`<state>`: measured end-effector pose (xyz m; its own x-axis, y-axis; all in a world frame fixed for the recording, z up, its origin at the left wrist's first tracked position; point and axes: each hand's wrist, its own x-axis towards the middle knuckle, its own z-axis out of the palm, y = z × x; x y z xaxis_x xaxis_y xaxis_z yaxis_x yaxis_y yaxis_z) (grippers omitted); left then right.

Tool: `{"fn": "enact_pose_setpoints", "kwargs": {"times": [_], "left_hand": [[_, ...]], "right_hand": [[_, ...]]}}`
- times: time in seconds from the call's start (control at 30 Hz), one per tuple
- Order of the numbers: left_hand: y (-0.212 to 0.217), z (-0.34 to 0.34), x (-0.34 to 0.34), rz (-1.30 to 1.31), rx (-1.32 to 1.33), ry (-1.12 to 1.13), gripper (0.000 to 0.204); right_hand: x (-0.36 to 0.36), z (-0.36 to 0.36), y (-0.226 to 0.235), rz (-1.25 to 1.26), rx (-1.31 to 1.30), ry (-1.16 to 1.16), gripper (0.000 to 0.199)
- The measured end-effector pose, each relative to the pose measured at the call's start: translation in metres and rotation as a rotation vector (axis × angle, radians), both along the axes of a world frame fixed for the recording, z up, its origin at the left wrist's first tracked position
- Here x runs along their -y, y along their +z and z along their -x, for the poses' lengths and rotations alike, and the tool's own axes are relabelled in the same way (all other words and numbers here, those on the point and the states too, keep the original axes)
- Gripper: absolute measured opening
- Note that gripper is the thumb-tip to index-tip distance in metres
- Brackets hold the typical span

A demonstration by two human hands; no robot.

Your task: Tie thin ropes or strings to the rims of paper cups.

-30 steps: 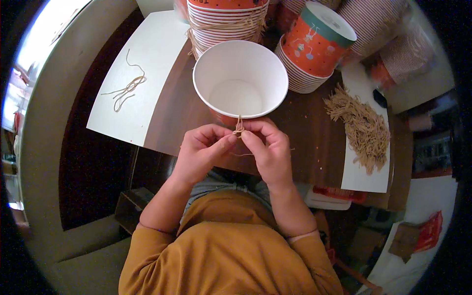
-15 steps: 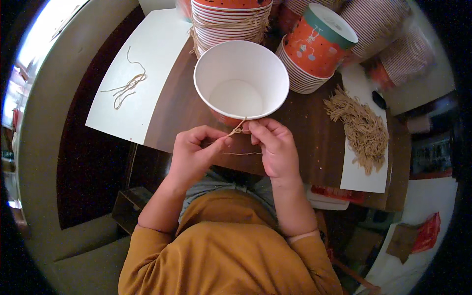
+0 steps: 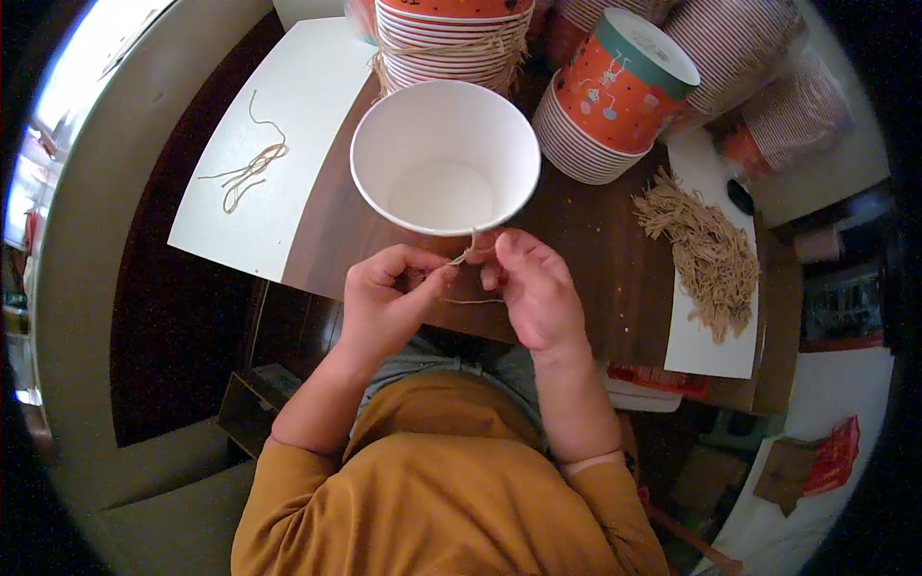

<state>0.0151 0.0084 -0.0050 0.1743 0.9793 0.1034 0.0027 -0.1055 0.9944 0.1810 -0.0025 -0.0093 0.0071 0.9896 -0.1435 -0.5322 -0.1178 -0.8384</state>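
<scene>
A large white-lined paper bucket (image 3: 437,198) stands right in front of me, its mouth facing up and an orange outside just showing below the rim. Against its near side, a thin tan paper string (image 3: 459,259) is looped or crossed between my hands. My left hand (image 3: 386,296) pinches the string between thumb and forefinger. My right hand (image 3: 541,293) is closed at the fingertips on the other part of it, close under the bucket's rim. One strand hangs across below both hands. The exact shape of the loop is partly hidden by the fingers.
Behind the bucket rises a nested bucket stack (image 3: 451,48) wrapped in tan string. Right of it, an upside-down orange bucket (image 3: 615,86) tops another stack. A string heap (image 3: 706,259) lies on white board at the right; loose string (image 3: 252,168) lies on the left board (image 3: 317,106).
The bucket has shifted slightly left. My right fingers have moved a little and loosened their curl near the rim, while my left hand stays almost in place.
</scene>
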Motion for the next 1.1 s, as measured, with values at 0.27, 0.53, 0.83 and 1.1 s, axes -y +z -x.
{"fn": "enact_pose_setpoints", "kwargs": {"times": [0.27, 0.53, 0.83, 1.1], "left_hand": [[0.001, -0.005, 0.001, -0.071, -0.059, 0.041, 0.006], [0.003, -0.003, 0.002, -0.062, -0.108, 0.043, 0.005], [0.013, 0.001, 0.002, -0.128, -0.179, -0.022, 0.006], [0.024, 0.014, 0.008, -0.101, -0.18, -0.1, 0.009]], "right_hand": [[0.001, 0.006, -0.007, -0.057, 0.089, -0.023, 0.016], [-0.003, 0.011, -0.001, -0.03, 0.044, -0.01, 0.014], [-0.004, 0.004, 0.001, -0.059, 0.421, -0.154, 0.017], [0.014, -0.013, 0.015, -0.8, 1.43, -0.436, 0.039]]}}
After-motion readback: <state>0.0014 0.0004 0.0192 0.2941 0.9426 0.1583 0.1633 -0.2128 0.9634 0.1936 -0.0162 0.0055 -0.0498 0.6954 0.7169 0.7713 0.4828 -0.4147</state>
